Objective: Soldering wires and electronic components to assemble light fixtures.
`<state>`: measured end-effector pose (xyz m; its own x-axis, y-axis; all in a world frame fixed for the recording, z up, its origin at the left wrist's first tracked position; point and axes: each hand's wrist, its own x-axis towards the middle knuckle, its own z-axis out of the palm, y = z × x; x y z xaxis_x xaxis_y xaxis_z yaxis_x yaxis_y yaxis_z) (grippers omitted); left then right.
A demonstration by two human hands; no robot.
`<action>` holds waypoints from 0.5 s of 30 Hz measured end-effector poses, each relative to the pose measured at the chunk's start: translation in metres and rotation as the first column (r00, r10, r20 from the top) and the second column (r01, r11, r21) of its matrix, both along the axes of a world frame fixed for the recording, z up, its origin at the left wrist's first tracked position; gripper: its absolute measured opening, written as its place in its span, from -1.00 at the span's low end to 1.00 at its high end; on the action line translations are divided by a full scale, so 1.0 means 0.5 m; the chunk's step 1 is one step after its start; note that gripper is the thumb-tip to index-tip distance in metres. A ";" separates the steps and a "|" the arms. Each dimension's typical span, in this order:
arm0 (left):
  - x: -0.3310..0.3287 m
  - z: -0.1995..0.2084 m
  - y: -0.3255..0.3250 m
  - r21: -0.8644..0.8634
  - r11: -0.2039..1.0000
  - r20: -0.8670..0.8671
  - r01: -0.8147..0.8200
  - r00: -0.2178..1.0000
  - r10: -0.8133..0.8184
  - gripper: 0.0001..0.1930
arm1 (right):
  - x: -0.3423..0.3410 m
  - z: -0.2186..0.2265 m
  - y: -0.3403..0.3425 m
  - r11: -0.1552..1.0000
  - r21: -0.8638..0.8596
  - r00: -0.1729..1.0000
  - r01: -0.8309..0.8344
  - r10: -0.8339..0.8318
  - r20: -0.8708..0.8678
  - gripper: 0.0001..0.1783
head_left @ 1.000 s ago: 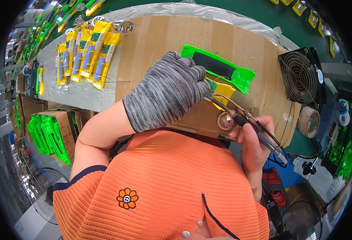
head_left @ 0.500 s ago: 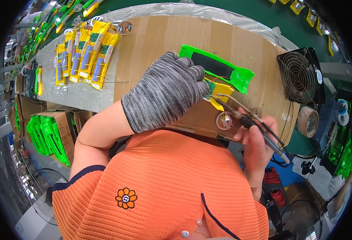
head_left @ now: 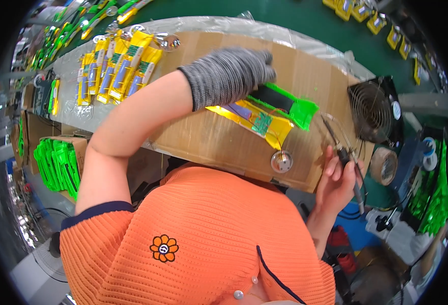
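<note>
My left hand (head_left: 231, 75), in a grey knit glove, is over the far left end of a green plastic shell (head_left: 301, 113) with a dark panel. Motion blurs its fingers, and whether they touch the shell is hidden. Just nearer to me lies a yellow plastic frame (head_left: 281, 133) bearing a green circuit board (head_left: 261, 123) and a blue-violet cell, partly under the left wrist. By its right end sits a round silver reflector (head_left: 282, 161). My bare right hand (head_left: 338, 178) grips a soldering iron (head_left: 344, 155) with a thin curved tube alongside; its tip points up and away from the frame.
Several yellow frames with cells and reflectors (head_left: 123, 71) lie on the left of the cardboard-covered bench (head_left: 198, 129). A black fan (head_left: 371, 111) and a tape roll (head_left: 384, 166) stand at right. A box of green shells (head_left: 58, 165) is at lower left.
My left hand has moved away from the circuit board, up toward the green shell, uncovering the yellow frame. The soldering iron has been drawn off the board to the right.
</note>
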<state>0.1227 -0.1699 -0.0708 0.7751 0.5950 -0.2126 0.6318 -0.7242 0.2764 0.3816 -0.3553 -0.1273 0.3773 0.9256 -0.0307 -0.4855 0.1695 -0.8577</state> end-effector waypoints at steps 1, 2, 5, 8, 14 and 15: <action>-0.003 0.018 -0.002 0.034 0.991 0.008 0.128 0.992 -0.128 -0.58 | 0.002 0.001 -0.007 1.000 -0.004 1.000 0.020 -0.020 -0.017 -0.88; -0.005 0.036 -0.005 0.076 0.964 0.004 0.254 0.967 -0.255 -0.51 | 0.001 -0.002 -0.012 0.998 -0.006 0.997 0.059 -0.059 -0.040 -0.87; -0.033 0.064 -0.053 0.085 0.969 0.015 0.230 0.973 -0.232 -0.48 | 0.003 -0.017 -0.022 0.997 0.023 0.996 0.078 -0.077 -0.050 -0.88; -0.082 0.031 -0.111 0.008 0.976 0.278 0.219 0.937 -0.213 -0.45 | -0.002 -0.013 -0.025 0.996 0.021 0.994 0.086 -0.084 -0.063 -0.88; -0.092 -0.019 -0.076 0.030 0.990 0.376 0.141 0.916 -0.142 -0.45 | 0.005 -0.012 -0.023 1.000 0.010 0.997 0.008 -0.007 -0.077 -0.95; -0.090 -0.025 -0.041 0.095 0.988 0.389 0.120 0.909 -0.148 -0.48 | 0.006 -0.010 -0.024 1.000 0.025 0.998 0.005 -0.003 -0.060 -0.94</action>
<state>0.0775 -0.1904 -0.0831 0.8608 0.4821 0.1634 0.3775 -0.8199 0.4305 0.3846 -0.3674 -0.1325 0.3793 0.9248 -0.0301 -0.5350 0.1926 -0.8226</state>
